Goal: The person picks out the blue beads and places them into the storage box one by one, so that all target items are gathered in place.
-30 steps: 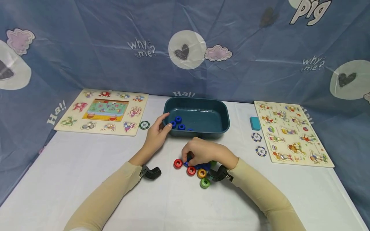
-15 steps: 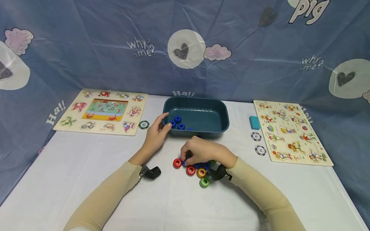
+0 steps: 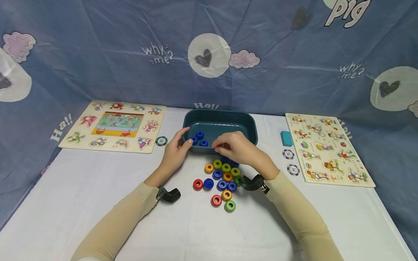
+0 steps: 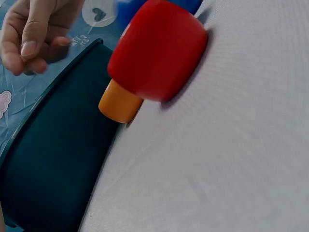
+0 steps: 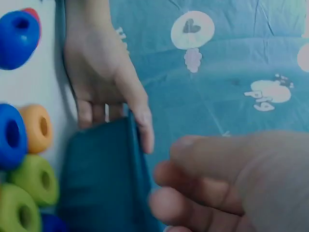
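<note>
My left hand (image 3: 175,150) grips the left end of a dark teal plastic tray (image 3: 220,116); in the right wrist view its thumb and fingers straddle the tray's wall. Several blue toy rings (image 3: 200,135) lie at the tray's left side. Over the front rim is my right hand (image 3: 241,148), fingers loosely curled. No ring shows between its fingertips in either wrist view. Loose rings lie in front of the tray: a red ring (image 3: 197,184) and a blue ring (image 3: 208,184) at the left, plus orange (image 3: 209,168) and green (image 3: 230,206) ones.
A wooden peg puzzle (image 3: 153,141) lies at the left with a chip (image 3: 161,141) beside it. At the right are another puzzle board (image 3: 323,159), a teal block (image 3: 286,138) and two chips (image 3: 288,154). Patterned blue cloth (image 3: 130,79) hangs behind the table.
My right hand has risen from the rings on the table to the tray's front rim, uncovering rings. The lower red ring now sits slightly nearer the front. My left hand has stayed on the tray.
</note>
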`<act>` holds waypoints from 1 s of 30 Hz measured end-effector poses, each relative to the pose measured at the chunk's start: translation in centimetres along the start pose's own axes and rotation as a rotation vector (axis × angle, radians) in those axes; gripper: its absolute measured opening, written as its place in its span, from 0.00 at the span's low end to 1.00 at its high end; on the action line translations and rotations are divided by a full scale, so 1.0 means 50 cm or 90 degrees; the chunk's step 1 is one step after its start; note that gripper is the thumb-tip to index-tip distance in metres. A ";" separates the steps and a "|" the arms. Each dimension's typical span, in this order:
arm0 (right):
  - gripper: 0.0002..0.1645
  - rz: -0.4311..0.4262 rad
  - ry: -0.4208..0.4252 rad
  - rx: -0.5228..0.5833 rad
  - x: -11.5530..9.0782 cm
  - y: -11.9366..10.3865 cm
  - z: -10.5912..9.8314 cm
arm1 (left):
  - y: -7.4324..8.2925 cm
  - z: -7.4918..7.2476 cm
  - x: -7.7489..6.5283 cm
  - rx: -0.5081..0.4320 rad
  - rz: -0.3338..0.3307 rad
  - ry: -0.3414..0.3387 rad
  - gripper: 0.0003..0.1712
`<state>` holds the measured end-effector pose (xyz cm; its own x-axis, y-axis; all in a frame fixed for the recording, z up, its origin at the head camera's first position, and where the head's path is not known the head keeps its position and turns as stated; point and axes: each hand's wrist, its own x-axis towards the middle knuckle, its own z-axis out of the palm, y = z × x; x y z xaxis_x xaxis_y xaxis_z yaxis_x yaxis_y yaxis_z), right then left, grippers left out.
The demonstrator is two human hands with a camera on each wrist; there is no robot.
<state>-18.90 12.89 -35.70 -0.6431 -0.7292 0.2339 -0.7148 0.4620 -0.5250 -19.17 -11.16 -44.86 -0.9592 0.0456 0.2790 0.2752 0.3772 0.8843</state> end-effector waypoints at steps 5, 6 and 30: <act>0.08 0.004 -0.055 0.019 0.003 -0.008 0.014 | -0.002 0.001 -0.002 -0.011 -0.002 -0.005 0.27; 0.07 -0.003 -0.070 0.028 0.002 -0.015 0.018 | -0.002 0.000 -0.001 -0.010 0.001 -0.005 0.27; 0.10 0.067 0.032 -0.012 0.001 0.003 -0.002 | 0.008 -0.005 -0.003 -0.007 -0.002 -0.011 0.28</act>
<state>-19.06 13.01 -35.67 -0.7271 -0.6502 0.2203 -0.6480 0.5441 -0.5330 -18.91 -11.25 -44.44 -0.9609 0.0601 0.2704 0.2731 0.3677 0.8889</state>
